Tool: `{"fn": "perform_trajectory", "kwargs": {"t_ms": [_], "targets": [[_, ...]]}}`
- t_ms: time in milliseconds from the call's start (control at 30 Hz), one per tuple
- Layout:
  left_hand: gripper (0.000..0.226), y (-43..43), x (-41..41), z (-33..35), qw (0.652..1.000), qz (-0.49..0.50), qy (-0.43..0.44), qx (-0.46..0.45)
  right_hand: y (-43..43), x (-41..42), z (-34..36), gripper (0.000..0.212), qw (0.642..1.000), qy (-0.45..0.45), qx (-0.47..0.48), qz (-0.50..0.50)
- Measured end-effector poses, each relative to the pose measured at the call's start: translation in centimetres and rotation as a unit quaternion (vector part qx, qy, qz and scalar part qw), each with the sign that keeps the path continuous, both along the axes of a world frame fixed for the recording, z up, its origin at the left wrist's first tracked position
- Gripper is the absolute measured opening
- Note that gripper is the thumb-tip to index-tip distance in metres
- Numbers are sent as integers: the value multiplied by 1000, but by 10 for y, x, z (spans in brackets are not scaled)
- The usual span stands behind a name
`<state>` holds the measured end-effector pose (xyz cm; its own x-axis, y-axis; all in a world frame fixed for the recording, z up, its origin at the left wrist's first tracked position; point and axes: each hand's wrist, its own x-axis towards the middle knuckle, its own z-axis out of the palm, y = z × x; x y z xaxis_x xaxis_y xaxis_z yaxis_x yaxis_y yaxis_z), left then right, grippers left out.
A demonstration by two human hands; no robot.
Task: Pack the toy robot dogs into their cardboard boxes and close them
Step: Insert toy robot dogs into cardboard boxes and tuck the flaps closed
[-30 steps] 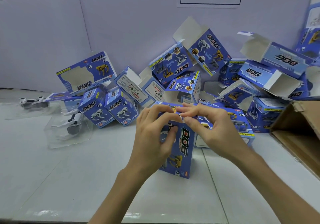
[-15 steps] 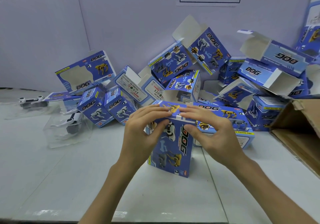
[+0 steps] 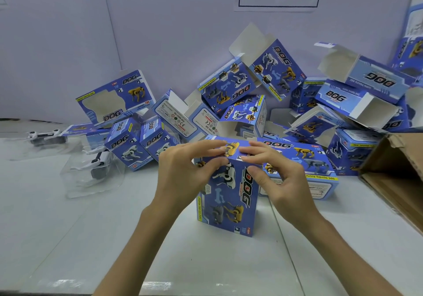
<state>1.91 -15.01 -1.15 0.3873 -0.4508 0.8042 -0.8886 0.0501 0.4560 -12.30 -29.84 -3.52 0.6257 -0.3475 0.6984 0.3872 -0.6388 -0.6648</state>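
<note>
A blue "DOG" cardboard box (image 3: 229, 199) stands on end on the white table, its top flap lying flat. My left hand (image 3: 183, 174) holds its upper left corner, fingers over the top and thumb on the front face. My right hand (image 3: 277, 176) grips the upper right corner the same way. Two white toy robot dogs in clear plastic trays lie at the left: one (image 3: 98, 162) near the boxes and one (image 3: 43, 136) farther back. What is inside the held box is hidden.
A heap of several blue DOG boxes (image 3: 270, 75), many with open flaps, leans on the back wall. A closed box (image 3: 304, 169) lies flat right behind my right hand. A brown cardboard carton (image 3: 398, 172) sits at the right edge.
The box's top flap has gone down flat under my fingers. Both hands have slid slightly lower and apart along the top edge; the front face shows more.
</note>
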Motion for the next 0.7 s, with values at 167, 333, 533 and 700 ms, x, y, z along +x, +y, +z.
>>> {"fn": "perform_trajectory", "kwargs": {"t_ms": [167, 333, 533, 700], "targets": [[30, 3, 19, 6, 993, -82, 68, 54, -7, -2, 3, 17, 996, 19, 70, 52], [65, 10, 29, 2, 941, -176, 214, 193, -17, -15, 8, 25, 980, 11, 175, 96], [64, 32, -8, 1, 980, -159, 68, 94, -21, -49, 7, 43, 847, -1, 483, 222], [44, 36, -48, -8, 957, -33, -272, 99, -24, -74, -4, 75, 824, 288, 442, 204]]}}
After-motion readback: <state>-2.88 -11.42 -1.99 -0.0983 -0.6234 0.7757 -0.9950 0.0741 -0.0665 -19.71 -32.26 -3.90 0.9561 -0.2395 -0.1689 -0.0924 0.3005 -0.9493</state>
